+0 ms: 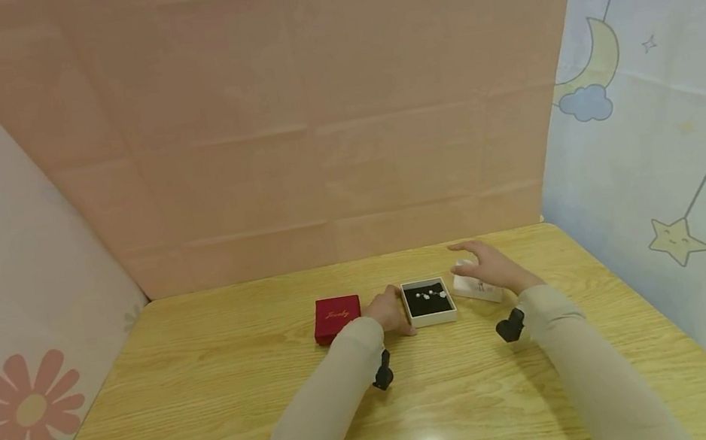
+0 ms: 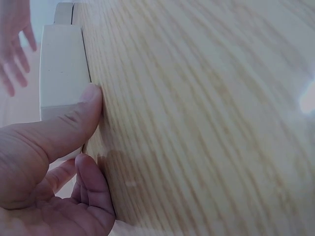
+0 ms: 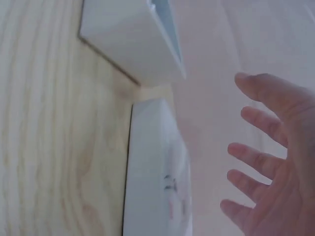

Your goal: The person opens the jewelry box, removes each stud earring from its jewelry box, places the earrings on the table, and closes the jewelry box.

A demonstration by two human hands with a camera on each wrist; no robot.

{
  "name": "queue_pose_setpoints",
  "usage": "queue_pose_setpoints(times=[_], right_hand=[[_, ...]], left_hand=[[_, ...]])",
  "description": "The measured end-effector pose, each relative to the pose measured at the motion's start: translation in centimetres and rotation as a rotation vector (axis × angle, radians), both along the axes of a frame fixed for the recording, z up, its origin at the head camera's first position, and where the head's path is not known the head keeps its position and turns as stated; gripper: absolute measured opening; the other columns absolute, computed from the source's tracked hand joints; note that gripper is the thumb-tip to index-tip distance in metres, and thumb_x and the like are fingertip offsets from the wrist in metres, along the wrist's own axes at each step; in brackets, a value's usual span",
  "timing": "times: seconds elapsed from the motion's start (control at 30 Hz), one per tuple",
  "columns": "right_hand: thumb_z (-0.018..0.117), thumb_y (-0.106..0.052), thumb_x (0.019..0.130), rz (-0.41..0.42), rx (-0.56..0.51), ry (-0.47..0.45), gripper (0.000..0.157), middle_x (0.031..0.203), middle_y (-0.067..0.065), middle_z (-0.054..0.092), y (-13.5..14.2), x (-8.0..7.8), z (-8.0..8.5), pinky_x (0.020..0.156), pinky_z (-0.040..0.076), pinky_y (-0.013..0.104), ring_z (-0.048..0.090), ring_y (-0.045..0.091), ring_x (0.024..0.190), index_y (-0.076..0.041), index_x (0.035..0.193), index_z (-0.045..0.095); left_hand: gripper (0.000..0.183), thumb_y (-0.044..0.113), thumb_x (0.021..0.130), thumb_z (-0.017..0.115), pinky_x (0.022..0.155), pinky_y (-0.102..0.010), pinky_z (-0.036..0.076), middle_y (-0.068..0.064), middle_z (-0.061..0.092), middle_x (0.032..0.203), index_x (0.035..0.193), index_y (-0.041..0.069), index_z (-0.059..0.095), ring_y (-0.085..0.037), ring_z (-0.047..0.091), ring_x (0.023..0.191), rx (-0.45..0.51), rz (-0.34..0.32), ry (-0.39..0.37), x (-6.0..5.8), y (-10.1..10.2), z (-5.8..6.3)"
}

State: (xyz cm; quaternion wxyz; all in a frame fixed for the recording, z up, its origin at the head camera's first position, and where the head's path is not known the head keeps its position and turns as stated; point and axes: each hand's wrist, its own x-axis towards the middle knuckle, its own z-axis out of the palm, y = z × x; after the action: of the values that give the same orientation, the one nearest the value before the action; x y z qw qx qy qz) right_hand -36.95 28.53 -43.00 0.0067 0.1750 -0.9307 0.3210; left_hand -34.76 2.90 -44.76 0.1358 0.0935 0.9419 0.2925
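A white open box stands on the table with a black pad inside. On the pad lies silvery jewelry with small white pearl-like pieces; its exact kind is too small to tell. My left hand grips the box's left end, the thumb against its side in the left wrist view. Over a second white box, with small printed marks, hovers my right hand. Its fingers are spread and hold nothing; the right wrist view shows it apart from both white boxes.
Just left of my left hand sits a red box with gold lettering. A wooden table bears everything. A peach backdrop rises behind it, with patterned side walls left and right.
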Motion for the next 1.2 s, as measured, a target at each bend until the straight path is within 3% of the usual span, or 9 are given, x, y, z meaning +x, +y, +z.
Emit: queue_pose_setpoints(times=[0.3, 0.6, 0.9, 1.2], right_hand=[[0.058, -0.024, 0.098, 0.039, -0.163, -0.026, 0.046, 0.147, 0.022, 0.041, -2.3, -0.2, 0.4, 0.109, 0.028, 0.060, 0.031, 0.045, 0.137, -0.005, 0.139, 0.048], [0.059, -0.019, 0.097, 0.068, -0.115, -0.138, 0.035, 0.140, 0.020, 0.049, -4.3, -0.3, -0.9, 0.101, 0.039, 0.058, 0.044, 0.046, 0.129, -0.004, 0.129, 0.055], [0.064, -0.011, 0.093, 0.097, -0.077, -0.124, 0.018, 0.121, 0.017, 0.062, -5.1, -0.4, -1.0, 0.087, 0.053, 0.044, 0.058, 0.039, 0.115, -0.005, 0.110, 0.061], [0.066, -0.009, 0.091, 0.109, 0.000, -0.107, 0.013, 0.112, 0.014, 0.066, -5.3, -0.6, -0.8, 0.081, 0.053, 0.040, 0.064, 0.031, 0.104, -0.006, 0.104, 0.063]], left_hand=[[0.080, 0.023, 0.066, 0.090, 0.093, -0.041, 0.047, -0.013, 0.061, 0.119, 0.131, 0.012, 0.045, -0.025, 0.058, 0.103, 0.008, -0.013, 0.001, -0.2, -0.2, -0.1], [0.082, 0.023, 0.066, 0.090, 0.098, -0.045, 0.045, -0.013, 0.060, 0.124, 0.134, 0.012, 0.045, -0.027, 0.057, 0.112, 0.020, -0.013, -0.038, -1.0, -0.3, -0.2], [0.081, 0.022, 0.067, 0.090, 0.098, -0.044, 0.045, -0.012, 0.061, 0.121, 0.133, 0.011, 0.046, -0.025, 0.057, 0.109, 0.026, -0.015, -0.034, -1.1, -0.4, -0.2], [0.081, 0.022, 0.066, 0.090, 0.097, -0.043, 0.046, -0.013, 0.061, 0.121, 0.133, 0.010, 0.046, -0.026, 0.058, 0.109, 0.016, -0.029, -0.010, -0.8, -0.5, 0.0]])
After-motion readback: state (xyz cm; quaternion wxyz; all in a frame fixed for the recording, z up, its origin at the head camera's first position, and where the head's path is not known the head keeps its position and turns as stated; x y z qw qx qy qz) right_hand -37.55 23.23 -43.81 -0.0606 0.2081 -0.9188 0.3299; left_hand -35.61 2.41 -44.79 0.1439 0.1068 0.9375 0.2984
